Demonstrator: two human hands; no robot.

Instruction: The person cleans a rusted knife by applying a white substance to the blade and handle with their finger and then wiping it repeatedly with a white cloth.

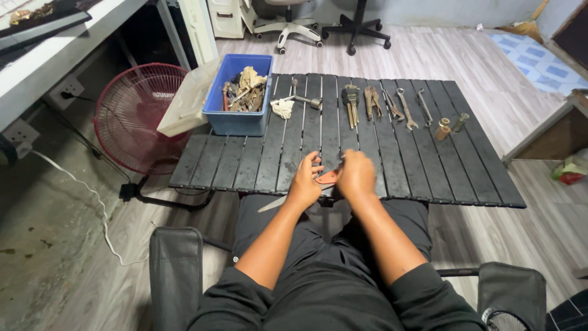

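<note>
Both hands' grip closed on orange-handled shears [328, 178]: left hand [305, 184], right hand [356, 176], above slatted table [429, 178].

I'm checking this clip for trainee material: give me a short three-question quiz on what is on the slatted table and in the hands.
1. True or false: the blue bin is at the table's far left corner.
2. What do the left hand and right hand hold? A) orange-handled tool B) hammer C) rag
3. Fill in: beside the table's left edge stands a red ____.

Key: 1 true; 2 A; 3 fan.
</note>
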